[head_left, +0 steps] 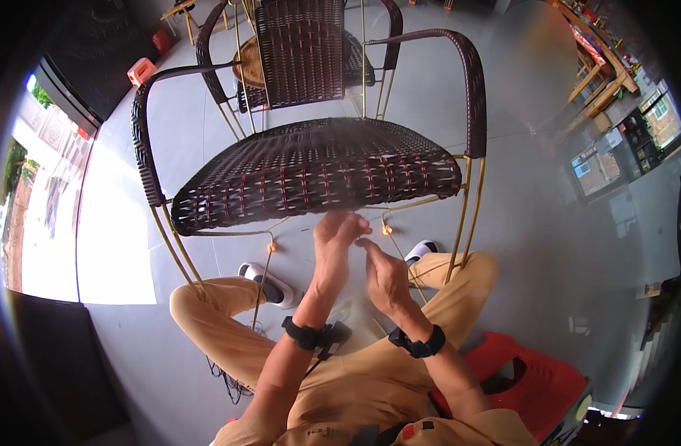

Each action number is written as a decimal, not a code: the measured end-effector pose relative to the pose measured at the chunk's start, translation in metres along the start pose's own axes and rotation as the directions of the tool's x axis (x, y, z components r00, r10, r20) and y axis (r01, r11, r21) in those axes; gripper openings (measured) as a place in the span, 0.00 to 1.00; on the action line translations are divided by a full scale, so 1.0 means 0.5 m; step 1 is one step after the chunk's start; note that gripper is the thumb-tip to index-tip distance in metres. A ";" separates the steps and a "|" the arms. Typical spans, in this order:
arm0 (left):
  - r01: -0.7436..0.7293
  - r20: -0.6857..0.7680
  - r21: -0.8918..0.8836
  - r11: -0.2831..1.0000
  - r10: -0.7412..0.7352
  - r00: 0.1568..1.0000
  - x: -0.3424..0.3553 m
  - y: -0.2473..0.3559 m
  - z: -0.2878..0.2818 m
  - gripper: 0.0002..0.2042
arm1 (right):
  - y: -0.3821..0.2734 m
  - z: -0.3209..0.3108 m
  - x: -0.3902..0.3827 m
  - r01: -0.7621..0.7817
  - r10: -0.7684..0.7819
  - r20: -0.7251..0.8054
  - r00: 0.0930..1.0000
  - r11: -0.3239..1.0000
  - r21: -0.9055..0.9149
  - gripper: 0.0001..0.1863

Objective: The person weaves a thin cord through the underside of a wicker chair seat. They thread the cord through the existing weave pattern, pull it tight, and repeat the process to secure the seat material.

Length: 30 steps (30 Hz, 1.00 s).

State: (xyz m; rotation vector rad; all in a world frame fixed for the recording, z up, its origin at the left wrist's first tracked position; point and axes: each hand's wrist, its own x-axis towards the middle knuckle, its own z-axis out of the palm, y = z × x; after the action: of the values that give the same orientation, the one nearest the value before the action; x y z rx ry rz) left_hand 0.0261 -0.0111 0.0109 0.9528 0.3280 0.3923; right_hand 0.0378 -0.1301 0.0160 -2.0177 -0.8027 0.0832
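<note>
A dark brown woven armchair (311, 175) with red strands and a gold-coloured metal frame stands in front of me, its seat's front edge facing me. Just under that edge my left hand (334, 245) is closed, its fingers curled and pressed together. Close beside it, slightly lower, my right hand (389, 275) is pinched, fingertips almost meeting those of the left. Whatever lies between the fingers is too thin or small to make out. Below the seat, orange ties (387, 230) sit on the thin frame rods on both sides.
A second woven chair (299, 52) stands behind the first, with a round brown piece (250, 63) beside its back. A red plastic stool (530, 379) is at my lower right. Dark cords (229, 380) lie on the floor at left. A wooden rack (604, 67) stands far right.
</note>
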 end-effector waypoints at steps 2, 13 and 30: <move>0.075 -0.014 -0.055 0.996 -0.076 0.997 -0.005 0.009 0.001 0.05 | 0.000 0.004 -0.009 0.014 -0.013 -0.016 1.000 1.000 0.005 0.13; 0.148 0.016 -0.085 0.985 -0.147 0.989 0.007 0.016 -0.007 0.04 | -0.019 -0.010 -0.011 -0.122 0.118 0.067 0.991 0.990 0.064 0.16; -0.078 0.056 0.385 0.920 0.061 0.997 -0.016 -0.075 -0.080 0.06 | 0.077 0.068 -0.006 -0.019 0.017 0.212 0.977 1.000 0.004 0.15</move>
State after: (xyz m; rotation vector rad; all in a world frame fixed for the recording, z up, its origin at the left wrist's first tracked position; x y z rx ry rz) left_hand 0.0084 -0.0055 -0.0412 1.3631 0.3399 0.3784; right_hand 0.0426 -0.1203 -0.0344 -2.0331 -0.9154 0.3153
